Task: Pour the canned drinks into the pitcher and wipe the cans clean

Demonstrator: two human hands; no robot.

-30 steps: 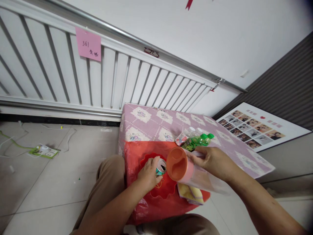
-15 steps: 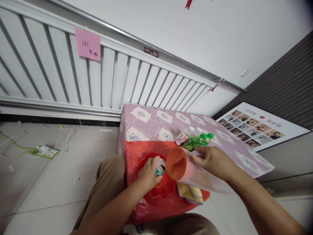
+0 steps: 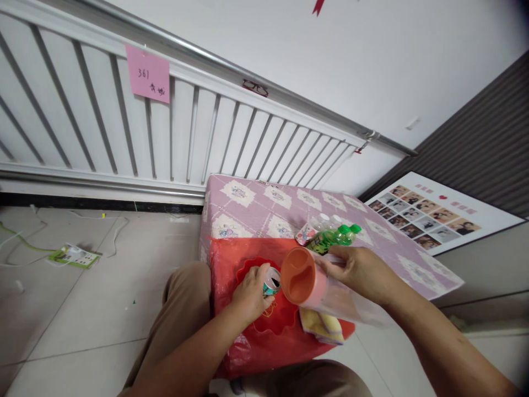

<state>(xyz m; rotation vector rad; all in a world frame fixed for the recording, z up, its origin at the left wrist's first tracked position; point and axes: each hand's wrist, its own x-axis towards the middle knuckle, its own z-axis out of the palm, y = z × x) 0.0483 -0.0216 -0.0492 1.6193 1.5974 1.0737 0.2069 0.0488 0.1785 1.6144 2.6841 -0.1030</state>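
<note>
My left hand [image 3: 250,292] is wrapped round a teal drink can [image 3: 271,283] with its top opened, held over a red scalloped tray [image 3: 275,328]. In my right hand [image 3: 359,271] is a clear plastic pitcher [image 3: 351,306] with an orange lid [image 3: 298,275], gripped by its handle. The pitcher is tilted, its lid end close beside the can. I cannot see any liquid passing between them. Under the pitcher, at the tray's right, lies a folded yellow cloth [image 3: 324,326].
Green-capped bottles [image 3: 336,237], clear bottles with white caps [image 3: 324,221] and a patterned paper cup [image 3: 305,234] are beyond the pitcher. Red plastic sheeting [image 3: 231,251] covers the near end of the flowered tablecloth [image 3: 276,204]. A white radiator [image 3: 182,132] stands behind.
</note>
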